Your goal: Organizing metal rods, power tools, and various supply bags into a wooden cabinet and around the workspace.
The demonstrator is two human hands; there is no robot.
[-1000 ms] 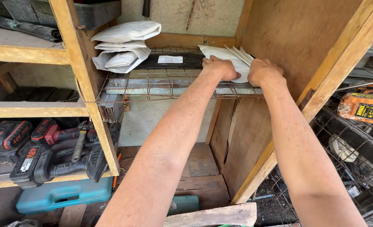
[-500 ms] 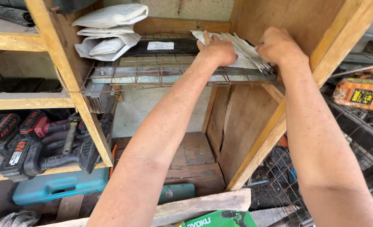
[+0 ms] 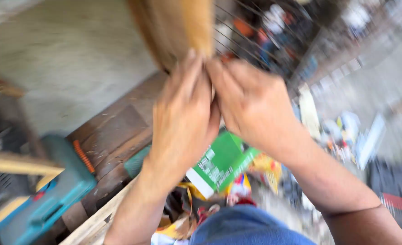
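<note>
Wood fills the top of a heavily blurred frame, where a tan plank (image 3: 183,27) stands directly above two bare hands pressed together at the centre. The left hand (image 3: 183,122) and the right hand (image 3: 255,106) meet fingertip to fingertip just under the plank's lower end, fingers curled inward; whether either grip is closed on anything cannot be told, since motion blur hides what lies between the fingers. Below the hands a green box (image 3: 221,163) with a white end lies among bright scraps of packaging. Lower left of the left hand a teal tool case (image 3: 51,199) rests beside dark floorboards (image 3: 115,131), and wire mesh (image 3: 264,41) shows at upper right beyond the right hand.
</note>
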